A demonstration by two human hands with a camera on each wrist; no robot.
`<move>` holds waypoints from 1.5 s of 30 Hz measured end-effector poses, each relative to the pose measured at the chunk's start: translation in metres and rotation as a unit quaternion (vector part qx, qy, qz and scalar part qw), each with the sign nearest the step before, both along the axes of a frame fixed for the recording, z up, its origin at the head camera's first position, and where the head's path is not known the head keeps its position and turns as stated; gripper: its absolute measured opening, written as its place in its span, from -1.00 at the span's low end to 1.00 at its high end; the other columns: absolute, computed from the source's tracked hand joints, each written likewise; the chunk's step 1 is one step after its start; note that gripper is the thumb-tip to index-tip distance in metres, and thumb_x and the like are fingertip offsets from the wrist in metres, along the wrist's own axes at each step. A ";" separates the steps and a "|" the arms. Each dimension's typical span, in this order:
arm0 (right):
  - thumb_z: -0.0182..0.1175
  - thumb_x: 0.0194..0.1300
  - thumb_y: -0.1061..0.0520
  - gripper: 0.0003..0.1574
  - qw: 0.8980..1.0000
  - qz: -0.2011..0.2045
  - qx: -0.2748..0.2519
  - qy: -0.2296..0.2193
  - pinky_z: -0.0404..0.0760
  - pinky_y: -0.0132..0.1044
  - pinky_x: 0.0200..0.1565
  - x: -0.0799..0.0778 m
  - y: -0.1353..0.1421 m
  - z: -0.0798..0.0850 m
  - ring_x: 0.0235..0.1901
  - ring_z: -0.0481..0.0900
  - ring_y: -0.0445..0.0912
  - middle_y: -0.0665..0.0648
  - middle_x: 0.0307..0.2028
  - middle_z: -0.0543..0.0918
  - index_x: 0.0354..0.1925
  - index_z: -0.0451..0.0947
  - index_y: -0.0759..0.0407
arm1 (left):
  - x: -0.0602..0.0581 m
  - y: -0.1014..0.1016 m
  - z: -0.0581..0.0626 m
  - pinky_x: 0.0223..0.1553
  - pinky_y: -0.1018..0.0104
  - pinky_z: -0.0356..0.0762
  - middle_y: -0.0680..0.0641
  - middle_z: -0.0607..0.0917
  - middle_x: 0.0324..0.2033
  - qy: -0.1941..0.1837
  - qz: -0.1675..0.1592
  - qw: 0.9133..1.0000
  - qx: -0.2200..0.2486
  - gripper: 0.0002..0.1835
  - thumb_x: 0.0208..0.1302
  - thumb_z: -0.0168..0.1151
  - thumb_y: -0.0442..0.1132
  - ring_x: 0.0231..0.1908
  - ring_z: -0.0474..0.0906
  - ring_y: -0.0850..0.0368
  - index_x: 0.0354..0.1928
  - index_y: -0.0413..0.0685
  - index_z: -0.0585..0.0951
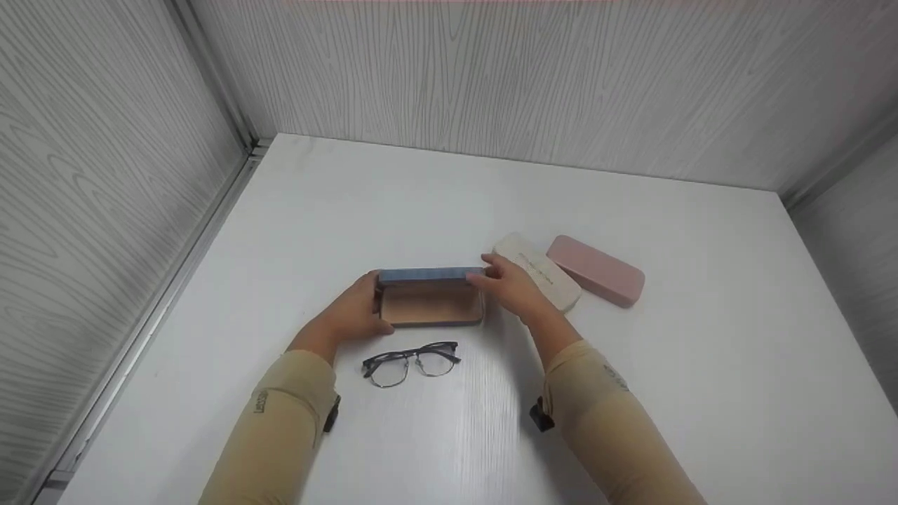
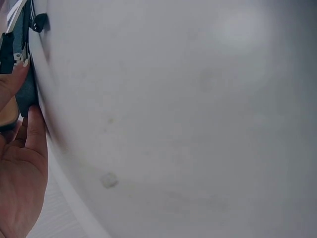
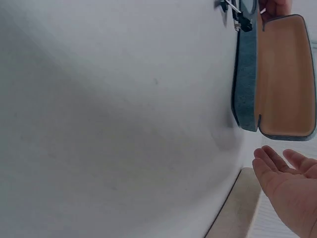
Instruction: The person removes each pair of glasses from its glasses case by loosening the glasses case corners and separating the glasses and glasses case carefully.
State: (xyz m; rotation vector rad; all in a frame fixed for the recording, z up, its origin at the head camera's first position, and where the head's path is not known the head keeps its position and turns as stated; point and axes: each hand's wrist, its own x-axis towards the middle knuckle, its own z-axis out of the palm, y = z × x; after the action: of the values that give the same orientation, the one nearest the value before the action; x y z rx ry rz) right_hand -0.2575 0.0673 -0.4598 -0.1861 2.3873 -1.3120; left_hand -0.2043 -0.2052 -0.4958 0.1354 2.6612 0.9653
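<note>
A blue glasses case (image 1: 431, 275) with a tan lining stands on the table with its lid raised; the inside of the lid (image 3: 286, 74) shows in the right wrist view. My left hand (image 1: 356, 310) grips the case's left end, thumb toward me and fingers around the back. At the other end is my right hand (image 1: 515, 286), fingers extended and loosely spread; in the right wrist view they are a little apart from the case's edge. A pair of dark-rimmed glasses (image 1: 412, 362) lies just in front of the case, temples unfolded.
A cream glasses case (image 1: 537, 271) lies right of the blue one, partly behind my right hand. Touching it, farther right, is a pink glasses case (image 1: 596, 272). Wood-grain panels (image 1: 505, 77) enclose the white table (image 1: 701, 365) at the back and sides.
</note>
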 end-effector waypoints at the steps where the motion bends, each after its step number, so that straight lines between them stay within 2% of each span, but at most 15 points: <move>1: 0.14 0.15 -0.29 -0.09 1.000 0.006 0.003 -0.002 0.29 -0.07 0.23 0.000 0.000 -0.002 0.27 0.22 0.02 0.19 0.26 0.30 0.34 0.15 0.07 | 0.000 0.000 0.000 0.35 0.12 -0.08 -0.22 0.08 0.35 -0.001 0.001 1.000 0.003 0.09 -0.06 0.41 -0.19 0.35 -0.05 -0.08 0.39 -0.24 -0.11; 4: 0.09 0.16 -0.33 -0.09 1.000 0.011 0.008 -0.009 0.23 -0.06 0.26 0.001 -0.001 -0.005 0.30 0.16 0.02 0.17 0.29 0.25 0.33 0.17 0.09 | 0.000 0.001 -0.001 0.35 0.14 -0.07 -0.21 0.08 0.35 -0.003 0.004 1.000 0.005 0.09 -0.05 0.41 -0.19 0.35 -0.04 -0.06 0.39 -0.22 -0.11; 7: 0.07 0.18 -0.33 -0.11 1.000 0.003 -0.003 -0.020 0.24 -0.08 0.26 -0.002 -0.002 -0.007 0.29 0.18 0.00 0.13 0.30 0.25 0.32 0.18 0.10 | -0.001 0.002 -0.001 0.35 0.13 -0.07 -0.23 0.08 0.35 -0.002 0.004 1.000 0.007 0.09 -0.05 0.41 -0.19 0.35 -0.03 -0.08 0.39 -0.24 -0.12; 13: 0.11 0.23 -0.17 -0.22 0.997 -0.012 -0.058 -0.050 0.30 -0.18 0.23 -0.005 -0.004 -0.007 0.23 0.28 -0.05 0.12 0.27 0.30 0.31 0.20 0.12 | -0.001 0.003 0.001 0.35 0.14 -0.05 -0.24 0.14 0.32 0.007 0.000 1.000 0.008 0.09 -0.09 0.43 -0.22 0.34 0.02 -0.09 0.38 -0.26 -0.08; 19: 0.10 0.27 -0.11 -0.23 0.993 0.011 -0.081 -0.086 0.22 -0.19 0.28 -0.006 -0.002 -0.006 0.28 0.20 -0.05 0.14 0.30 0.24 0.34 0.15 0.12 | -0.001 0.004 0.002 0.28 0.20 0.18 -0.16 0.22 0.27 -0.007 0.005 1.000 0.030 0.04 -0.11 0.43 -0.29 0.27 0.18 -0.03 0.37 -0.15 -0.02; 21: 0.10 0.26 -0.12 -0.22 0.994 0.028 -0.071 -0.075 0.22 -0.16 0.28 -0.006 0.000 -0.006 0.29 0.18 -0.04 0.15 0.31 0.22 0.34 0.15 0.13 | -0.001 0.005 0.001 0.27 0.21 0.18 -0.15 0.23 0.26 -0.006 0.005 0.999 0.032 0.03 -0.13 0.43 -0.31 0.27 0.19 -0.01 0.36 -0.13 0.01; 26: 0.17 0.19 -0.15 -0.21 0.997 0.058 -0.033 -0.030 0.25 -0.14 0.26 -0.006 0.007 -0.012 0.28 0.17 -0.02 0.14 0.29 0.25 0.30 0.24 0.11 | -0.001 0.005 0.001 0.34 0.17 0.01 -0.15 0.24 0.26 0.003 0.002 1.000 0.019 0.03 -0.17 0.43 -0.29 0.29 0.13 -0.02 0.35 -0.12 0.04; 32: 0.24 0.11 -0.16 -0.21 0.998 0.055 -0.015 -0.007 0.20 -0.14 0.28 -0.003 0.012 -0.017 0.25 0.20 -0.06 0.11 0.28 0.28 0.27 0.32 0.03 | -0.001 0.006 0.002 0.35 0.13 -0.03 -0.18 0.24 0.26 0.007 -0.008 1.000 0.013 0.02 -0.17 0.44 -0.28 0.30 0.11 -0.05 0.34 -0.15 0.04; 36: 0.34 0.03 -0.09 -0.22 0.998 0.056 0.011 0.020 0.14 -0.15 0.30 0.000 0.013 -0.020 0.25 0.20 -0.11 0.04 0.27 0.32 0.23 0.36 -0.06 | 0.000 0.006 0.004 0.33 0.12 0.02 -0.19 0.23 0.26 -0.007 -0.002 1.000 0.028 0.04 -0.13 0.44 -0.27 0.29 0.14 -0.06 0.36 -0.14 0.01; 42: 0.44 -0.12 0.13 -0.08 0.992 0.096 0.026 0.075 0.13 -0.27 0.30 0.002 0.014 -0.026 0.27 0.21 -0.14 0.02 0.23 0.37 0.25 0.33 0.07 | 0.000 0.005 0.005 0.27 0.18 0.20 -0.20 0.24 0.24 -0.043 0.012 0.995 0.092 0.05 -0.09 0.42 -0.35 0.24 0.23 -0.04 0.38 -0.10 -0.05; 45: 0.45 -0.13 0.12 -0.07 0.990 0.096 0.045 0.089 0.16 -0.29 0.29 0.003 0.014 -0.027 0.25 0.23 -0.16 0.01 0.22 0.39 0.24 0.34 0.06 | 0.000 0.005 0.005 0.26 0.18 0.22 -0.21 0.23 0.24 -0.041 0.006 0.995 0.088 0.03 -0.07 0.41 -0.35 0.24 0.23 -0.05 0.38 -0.11 -0.05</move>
State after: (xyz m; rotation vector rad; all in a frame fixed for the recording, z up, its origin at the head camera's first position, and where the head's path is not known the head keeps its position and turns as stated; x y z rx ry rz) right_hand -0.2548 0.0815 -0.4865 -0.5123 2.4963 -1.1396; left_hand -0.2045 -0.1998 -0.4912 0.1148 2.5040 1.1820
